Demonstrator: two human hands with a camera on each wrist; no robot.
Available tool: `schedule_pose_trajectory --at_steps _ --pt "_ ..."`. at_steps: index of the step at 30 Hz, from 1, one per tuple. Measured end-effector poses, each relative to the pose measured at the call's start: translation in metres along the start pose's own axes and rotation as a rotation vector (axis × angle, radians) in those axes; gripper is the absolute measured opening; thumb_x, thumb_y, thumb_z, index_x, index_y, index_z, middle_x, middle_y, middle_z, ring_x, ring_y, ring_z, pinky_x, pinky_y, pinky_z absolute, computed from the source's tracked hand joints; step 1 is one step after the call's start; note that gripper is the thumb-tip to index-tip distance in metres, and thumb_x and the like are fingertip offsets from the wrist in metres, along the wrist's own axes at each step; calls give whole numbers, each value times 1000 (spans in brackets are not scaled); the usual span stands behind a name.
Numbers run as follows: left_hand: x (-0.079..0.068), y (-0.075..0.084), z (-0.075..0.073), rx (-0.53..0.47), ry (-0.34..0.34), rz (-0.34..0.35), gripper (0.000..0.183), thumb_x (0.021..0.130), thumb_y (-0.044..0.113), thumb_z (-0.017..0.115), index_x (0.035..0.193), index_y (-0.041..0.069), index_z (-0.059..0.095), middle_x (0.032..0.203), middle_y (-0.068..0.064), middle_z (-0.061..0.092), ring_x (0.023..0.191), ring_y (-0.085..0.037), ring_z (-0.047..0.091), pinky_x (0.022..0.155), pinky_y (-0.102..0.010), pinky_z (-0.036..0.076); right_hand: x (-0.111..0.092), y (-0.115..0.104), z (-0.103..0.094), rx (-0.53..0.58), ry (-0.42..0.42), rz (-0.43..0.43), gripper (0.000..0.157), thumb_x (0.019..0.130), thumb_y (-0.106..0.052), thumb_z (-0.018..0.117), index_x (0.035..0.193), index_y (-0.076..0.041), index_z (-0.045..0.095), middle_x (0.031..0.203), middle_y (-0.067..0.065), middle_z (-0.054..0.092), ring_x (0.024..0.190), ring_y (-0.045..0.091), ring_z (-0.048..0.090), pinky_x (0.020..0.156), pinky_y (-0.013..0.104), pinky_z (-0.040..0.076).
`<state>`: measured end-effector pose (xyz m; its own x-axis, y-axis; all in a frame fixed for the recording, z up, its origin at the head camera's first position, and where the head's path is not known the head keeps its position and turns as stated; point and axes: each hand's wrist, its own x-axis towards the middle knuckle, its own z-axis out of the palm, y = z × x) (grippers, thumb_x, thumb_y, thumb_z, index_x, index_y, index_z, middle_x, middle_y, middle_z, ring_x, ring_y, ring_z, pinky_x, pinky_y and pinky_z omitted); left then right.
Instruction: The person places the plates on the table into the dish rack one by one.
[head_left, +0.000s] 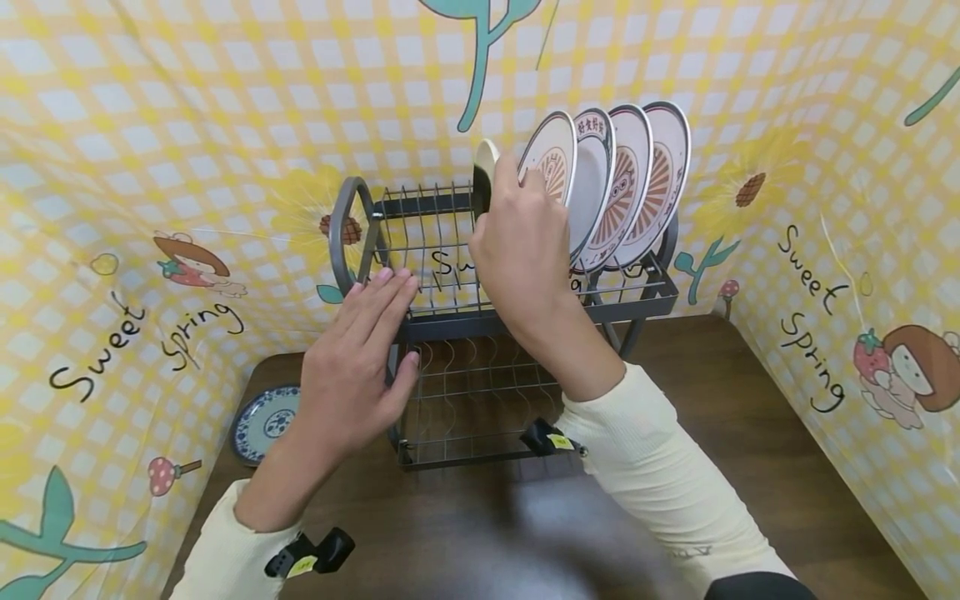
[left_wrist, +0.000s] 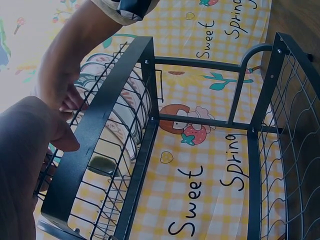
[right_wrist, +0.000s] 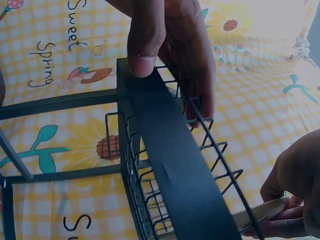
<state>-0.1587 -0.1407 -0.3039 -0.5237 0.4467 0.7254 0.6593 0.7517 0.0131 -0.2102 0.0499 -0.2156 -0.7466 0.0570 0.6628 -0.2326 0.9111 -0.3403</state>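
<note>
My right hand (head_left: 521, 250) pinches the upper edge of a cream plate with a dark green area (head_left: 482, 179), which stands on edge in the upper tier of a dark metal dish rack (head_left: 465, 325). Most of that plate is hidden behind the hand. To its right, several white plates with printed patterns (head_left: 626, 187) stand upright in a row. At the rack's left front corner lies my left hand (head_left: 356, 367), its fingers straight over the upper tier. In the right wrist view, the left thumb touches the outer face of the front bar (right_wrist: 165, 135).
A blue-and-white plate (head_left: 262, 425) lies on the brown tabletop (head_left: 420, 533) left of the rack, partly covered by the left forearm. The rack's lower wire tier (head_left: 472, 417) sits beneath the upper one. Yellow checked cloth (head_left: 225, 100) hangs behind and at both sides.
</note>
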Motion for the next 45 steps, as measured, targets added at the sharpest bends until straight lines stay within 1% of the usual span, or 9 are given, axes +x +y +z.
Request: schedule_pose_trajectory --at_steps 10,18,25,29,31,36,39,42,45 --pt "0 1 0 2 -7 -1 61 87 25 49 145 8 43 146 -10 48 139 -25 40 120 -39 27 3 -1 2 -30 -93 100 28 88 -5 57 114 2 52 92 17 60 81 33 68 65 37 61" --pt "1 2 0 1 1 0 60 88 26 47 145 7 43 145 -12 49 137 -27 42 119 -39 28 5 -4 -4 -127 -174 155 23 91 -9 54 108 6 52 93 17 60 87 33 69 68 33 62" --pt "2 2 -1 8 2 2 60 88 26 46 145 6 43 145 -12 48 137 -28 42 119 -40 28 4 -8 -11 -320 -283 86 28 97 -7 45 115 14 52 98 20 64 93 31 70 69 35 62" --pt "1 2 -1 9 -4 5 60 88 26 46 145 6 43 146 -11 48 138 -27 41 119 -40 28 3 -7 -13 -375 -311 46 30 96 -5 46 115 15 55 99 20 64 95 30 69 73 35 61" --pt "0 1 -1 12 -8 7 60 88 26 46 145 6 43 146 -11 48 138 -27 41 119 -40 28 3 -6 -14 -398 -329 29 35 96 -5 46 121 18 53 104 25 66 97 31 69 73 35 61" --pt "0 0 -2 15 -15 9 60 88 25 47 145 6 42 146 -12 48 138 -28 41 120 -40 27 2 -6 -17 -339 -348 68 51 97 -6 43 136 23 32 122 34 59 100 36 68 68 37 62" --pt "0 0 -2 14 -25 9 61 88 25 47 146 6 41 147 -12 47 139 -28 40 119 -40 27 0 -7 -21 -262 -340 101 54 97 -9 44 139 22 29 125 33 57 99 37 69 69 38 62" --pt "0 -1 -2 6 -39 12 62 88 24 48 147 5 39 148 -12 45 141 -27 37 120 -41 26 -4 -6 -29 -166 -292 102 53 98 -20 50 136 16 39 117 28 63 96 36 69 73 39 61" --pt "-1 -1 -3 -18 -45 20 66 86 20 53 148 4 36 150 -13 41 143 -28 32 121 -42 23 -12 1 -40 10 -146 56 46 97 -29 57 124 8 53 106 19 67 92 31 70 76 39 60"
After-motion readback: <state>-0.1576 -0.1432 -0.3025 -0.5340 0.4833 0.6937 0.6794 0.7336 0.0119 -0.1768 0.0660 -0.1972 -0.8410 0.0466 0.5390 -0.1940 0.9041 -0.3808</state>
